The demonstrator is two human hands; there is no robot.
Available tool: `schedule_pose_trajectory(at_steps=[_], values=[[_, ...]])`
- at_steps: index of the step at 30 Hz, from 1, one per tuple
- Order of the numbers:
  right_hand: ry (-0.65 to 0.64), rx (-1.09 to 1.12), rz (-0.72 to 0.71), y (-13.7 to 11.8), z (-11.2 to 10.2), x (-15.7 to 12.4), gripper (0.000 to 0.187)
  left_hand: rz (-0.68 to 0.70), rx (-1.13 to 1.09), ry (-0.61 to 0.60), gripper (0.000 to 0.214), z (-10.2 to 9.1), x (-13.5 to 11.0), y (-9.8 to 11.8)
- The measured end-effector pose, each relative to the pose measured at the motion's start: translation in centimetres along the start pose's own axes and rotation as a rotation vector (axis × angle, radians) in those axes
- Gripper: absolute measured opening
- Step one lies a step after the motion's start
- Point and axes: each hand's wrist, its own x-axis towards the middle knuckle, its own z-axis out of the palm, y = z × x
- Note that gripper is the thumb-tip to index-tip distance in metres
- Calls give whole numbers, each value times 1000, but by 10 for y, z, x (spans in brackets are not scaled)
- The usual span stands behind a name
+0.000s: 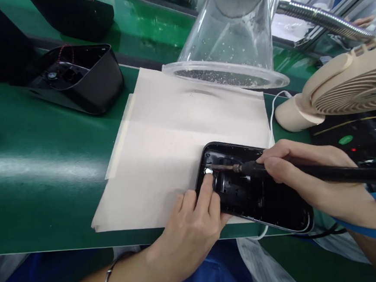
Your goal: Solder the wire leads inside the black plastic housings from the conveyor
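**Soldering iron tip on small round part inside black case**

Case (257, 196) lies open on the beige sheet (175, 150) at the near edge of the green tabletop (40, 170), long axis running left-far to right-near. Right hand (307, 170) is closed round the soldering iron (307, 173); its shaft runs right to left, tip at the shiny round part (208, 171) in the case's left end. Left hand (191, 227) comes from below, loosely curled, index fingertip pressing that part. Left hand sits nearer. Second case (79, 80) sits well apart, far left.

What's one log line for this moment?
left hand: steadies small silver part | right hand: holds soldering iron | tip in black housing
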Motion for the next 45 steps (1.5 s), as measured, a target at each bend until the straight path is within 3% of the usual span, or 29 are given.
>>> schedule_pose_trajectory(at_steps=[16,18,21,23,26,28,33,38,45], values=[[-22,97,46,6,-2,-2,26,-43,-93,49,24,5,-3,-2],[27,222,88,7,-5,-5,24,-18,-189,31,26,4,-4,-6],[211,408,87,12,-12,-12,13,33,-365,102,25,-1,-6,-13],[306,447,48,16,-16,-16,14,-36,-407,219,24,-3,-6,-18],[307,354,24,19,-20,-18,14,-261,-386,292,18,-4,-3,-24],[232,268,1,18,-19,-16,12,-340,-420,208,15,-1,2,-28],[58,161,-46,10,-16,-10,15,-347,-630,-56,19,2,17,-38],[-23,129,-79,8,-13,-4,19,-332,-675,-143,25,1,27,-48],[-35,186,-132,13,-7,1,19,-272,-659,-159,29,3,33,-54]])
